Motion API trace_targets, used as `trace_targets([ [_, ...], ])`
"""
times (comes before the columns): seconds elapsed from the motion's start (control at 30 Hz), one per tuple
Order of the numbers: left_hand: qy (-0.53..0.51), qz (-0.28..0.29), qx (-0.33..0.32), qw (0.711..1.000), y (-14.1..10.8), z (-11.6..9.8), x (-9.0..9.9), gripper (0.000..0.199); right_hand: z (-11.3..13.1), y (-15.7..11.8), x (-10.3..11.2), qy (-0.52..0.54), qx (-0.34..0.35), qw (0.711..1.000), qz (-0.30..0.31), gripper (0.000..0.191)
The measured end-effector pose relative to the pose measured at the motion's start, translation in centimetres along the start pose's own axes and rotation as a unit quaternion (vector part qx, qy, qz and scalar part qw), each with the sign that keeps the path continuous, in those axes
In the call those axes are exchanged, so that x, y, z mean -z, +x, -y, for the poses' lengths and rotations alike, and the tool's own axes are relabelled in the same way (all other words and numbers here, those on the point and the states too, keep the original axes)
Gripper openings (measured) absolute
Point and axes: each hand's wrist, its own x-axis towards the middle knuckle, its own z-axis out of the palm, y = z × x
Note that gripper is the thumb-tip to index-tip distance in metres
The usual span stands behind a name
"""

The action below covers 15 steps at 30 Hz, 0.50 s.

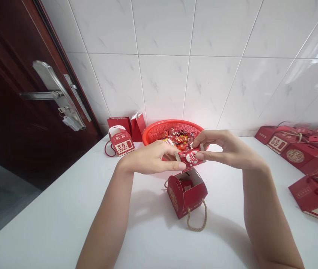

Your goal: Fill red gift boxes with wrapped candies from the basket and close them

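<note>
Between my two hands is a red candy packet [191, 157] with white lettering, held up over the table. My left hand [156, 157] pinches its left end, thumb in front. At the other end, my right hand [223, 149] grips it between thumb and fingers. Just below the packet stands a small red gift box [188, 198] with its top open and rope handles hanging at its sides. Something red lies inside the box, too shaded to name. Behind the hands, a red plastic basket [150, 136] holds many wrapped candies [179, 138].
On the white table [71, 209], a red gift box [121, 142] and red paper bags [138, 127] stand at the back left. Several closed red gift boxes [296, 155] line the right side. A tiled wall [164, 86] rises behind; a dark door [13, 56] is on the left.
</note>
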Motion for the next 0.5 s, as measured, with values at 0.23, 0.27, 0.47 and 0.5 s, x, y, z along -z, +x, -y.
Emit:
trace_targets([
  [0.23, -0.015, 0.025, 0.012, 0.999, 0.00, 0.09, -0.02, 0.035, -0.08, -0.10, 0.07, 0.014, -0.011, 1.000, 0.018, 0.024],
  [0.27, -0.015, 0.025, 0.019, 0.999, -0.01, 0.09, -0.02, 0.035, -0.07, -0.09, 0.05, 0.015, -0.013, 1.000, 0.018, 0.024],
  [0.47, -0.014, 0.039, 0.040, 0.998, 0.02, 0.23, -0.07, 0.038, 0.04, 0.08, -0.04, 0.004, -0.015, 1.000, 0.010, 0.025],
  [0.5, -0.009, 0.038, 0.042, 0.998, 0.04, 0.28, -0.07, 0.039, 0.06, 0.08, -0.01, 0.003, -0.017, 1.000, 0.011, 0.025],
])
